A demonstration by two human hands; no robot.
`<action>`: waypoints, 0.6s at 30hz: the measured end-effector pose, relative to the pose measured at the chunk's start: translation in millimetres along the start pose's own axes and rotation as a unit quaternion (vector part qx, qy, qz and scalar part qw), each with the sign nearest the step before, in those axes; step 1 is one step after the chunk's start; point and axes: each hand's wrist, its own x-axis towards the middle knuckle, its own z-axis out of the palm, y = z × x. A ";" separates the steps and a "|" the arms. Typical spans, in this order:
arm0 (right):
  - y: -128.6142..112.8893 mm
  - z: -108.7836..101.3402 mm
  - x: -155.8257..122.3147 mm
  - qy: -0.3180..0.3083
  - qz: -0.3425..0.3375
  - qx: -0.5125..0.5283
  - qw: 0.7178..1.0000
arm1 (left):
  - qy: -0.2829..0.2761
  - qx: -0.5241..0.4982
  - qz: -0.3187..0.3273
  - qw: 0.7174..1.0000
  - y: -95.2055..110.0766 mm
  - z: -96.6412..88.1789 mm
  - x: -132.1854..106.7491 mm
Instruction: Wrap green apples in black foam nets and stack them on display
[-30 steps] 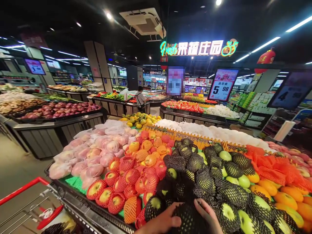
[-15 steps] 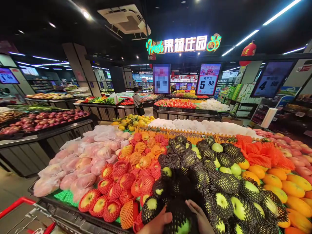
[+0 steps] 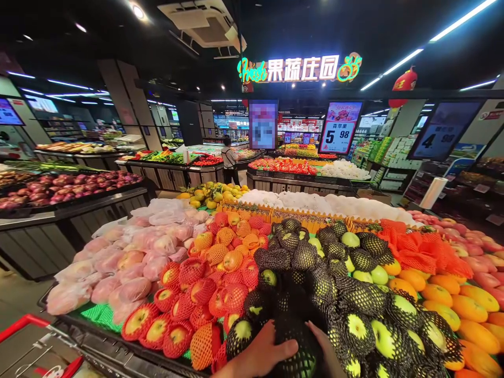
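I have both hands cupped around 1 green apple in black foam netting [image 3: 297, 349], at the near edge of the green-apple heap [image 3: 354, 299] on the fruit stand. My left hand [image 3: 262, 353] presses its side with the thumb across the top; my right hand [image 3: 328, 353] curls around the other side. It should feel firm, fairly light, and the mesh grippy. Being round, it has no real long axis; its stem end is probably hidden.
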 end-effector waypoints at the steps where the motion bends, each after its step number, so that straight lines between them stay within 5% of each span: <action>1: -3.8 3.2 -2.0 0.004 0.012 0.005 1.000 | -0.007 0.045 0.004 0.999 8.2 0.0 -0.2; 5: -25.5 13.1 -7.3 0.049 0.099 0.072 0.991 | -0.025 0.213 0.037 0.976 43.7 -5.5 -8.6; 8: -38.0 21.3 -13.0 0.091 0.081 0.142 0.982 | -0.029 0.223 0.067 0.972 59.2 -8.8 -17.6; 12: -40.4 30.3 -23.2 0.088 0.038 0.205 0.974 | -0.084 0.174 0.053 0.980 61.4 -2.7 -23.1; 18: -39.9 26.3 -31.5 0.078 0.099 0.217 0.968 | -0.065 0.164 0.069 0.982 57.4 6.3 -19.9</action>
